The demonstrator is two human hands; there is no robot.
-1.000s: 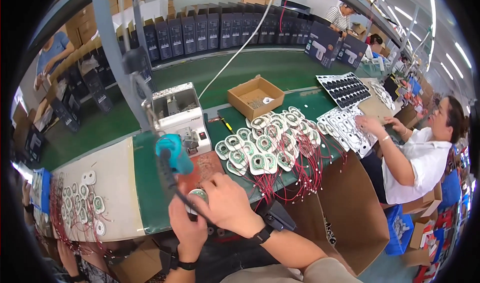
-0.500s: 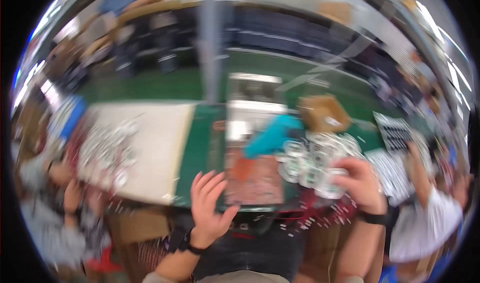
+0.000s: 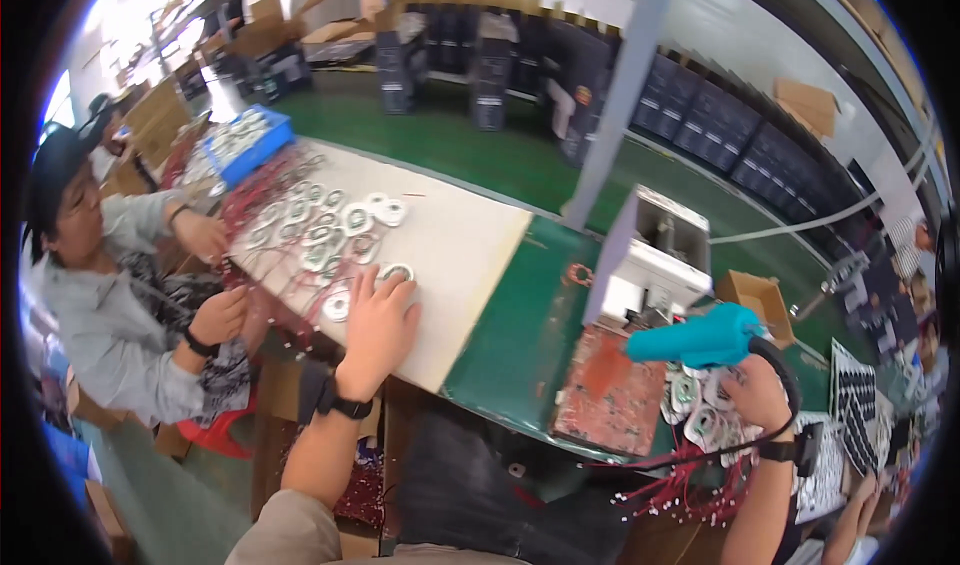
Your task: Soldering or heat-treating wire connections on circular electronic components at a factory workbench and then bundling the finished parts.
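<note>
My left hand (image 3: 378,320) reaches over the cream board at the left, fingers stretched out. Its fingertips touch a white ring-shaped part (image 3: 398,272), which shows just past them. At the right, my right hand (image 3: 756,393) is on a pile of similar white ring parts (image 3: 686,393) with red wires, its fingers curled against one ring (image 3: 714,391). A teal gun-shaped tool (image 3: 695,337) with a black cable stands above that pile and hides some of it. Many more white rings (image 3: 325,227) lie spread over the cream board.
Beside the tool are a worn reddish plate (image 3: 610,393) and a white box-shaped machine (image 3: 650,250). An open cardboard box (image 3: 755,303) stands behind the pile. A blue bin (image 3: 250,147) is at the far left, where a co-worker (image 3: 130,295) sits. Red wires (image 3: 680,485) hang off the front edge.
The view has swung left. My left hand has moved from near the reddish plate onto the rings on the cream board. My right hand stays at the right-hand pile.
</note>
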